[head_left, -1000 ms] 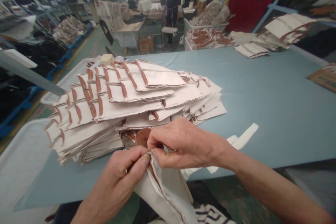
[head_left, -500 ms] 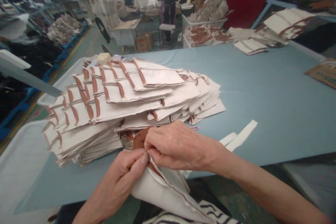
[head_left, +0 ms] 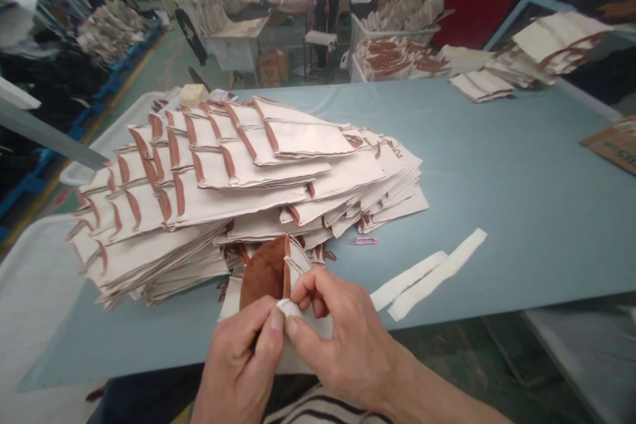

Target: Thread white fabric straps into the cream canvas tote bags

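Left hand, right hand: both pinching white cloth | risk: cloth could slip or crease if 1 pinch loosens

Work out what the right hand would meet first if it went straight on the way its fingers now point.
The right hand would first meet the pinched white cloth, then probably the left hand; brown fabric seems to lie beyond, though depth is unclear.
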The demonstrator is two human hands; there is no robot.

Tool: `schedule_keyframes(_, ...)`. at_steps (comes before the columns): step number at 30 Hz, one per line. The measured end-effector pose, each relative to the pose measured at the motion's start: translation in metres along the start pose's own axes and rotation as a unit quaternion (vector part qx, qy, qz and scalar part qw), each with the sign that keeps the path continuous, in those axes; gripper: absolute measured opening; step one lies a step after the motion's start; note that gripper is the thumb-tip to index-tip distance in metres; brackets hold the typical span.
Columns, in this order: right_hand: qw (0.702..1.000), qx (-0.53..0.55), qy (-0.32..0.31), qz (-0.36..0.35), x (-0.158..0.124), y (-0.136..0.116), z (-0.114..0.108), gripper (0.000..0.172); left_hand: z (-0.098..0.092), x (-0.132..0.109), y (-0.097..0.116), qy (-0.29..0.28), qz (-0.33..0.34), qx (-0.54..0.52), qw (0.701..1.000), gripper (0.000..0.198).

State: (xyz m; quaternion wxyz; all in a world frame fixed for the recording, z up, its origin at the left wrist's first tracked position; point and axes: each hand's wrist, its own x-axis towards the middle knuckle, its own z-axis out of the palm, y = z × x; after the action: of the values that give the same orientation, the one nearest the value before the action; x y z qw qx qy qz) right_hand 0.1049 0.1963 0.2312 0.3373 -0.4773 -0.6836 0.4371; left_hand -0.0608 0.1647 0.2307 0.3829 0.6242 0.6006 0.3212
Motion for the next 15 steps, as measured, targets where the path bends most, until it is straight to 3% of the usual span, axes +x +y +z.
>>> schedule_keyframes(6,0.996,0.066,-0.015,0.065,-0.004,0.002,0.016,0.008,0.001,-0.008,-0.001,0.034,0.018,0.02,0.999,0.038)
schedule_keyframes(9,0.992,0.097,-0.026,0.083,-0.005,0.002,0.022,0.01,0.003,-0.011,-0.007,0.034,-0.023,-0.004,0.999,0.04)
schedule_keyframes(12,0.989,0.113,-0.012,0.097,-0.006,0.002,0.027,0.012,0.011,-0.012,-0.015,0.038,-0.098,-0.097,0.99,0.043)
schedule_keyframes(15,0.987,0.121,-0.002,0.108,-0.008,0.001,0.031,0.012,0.023,-0.01,-0.02,0.055,-0.154,-0.251,0.954,0.042)
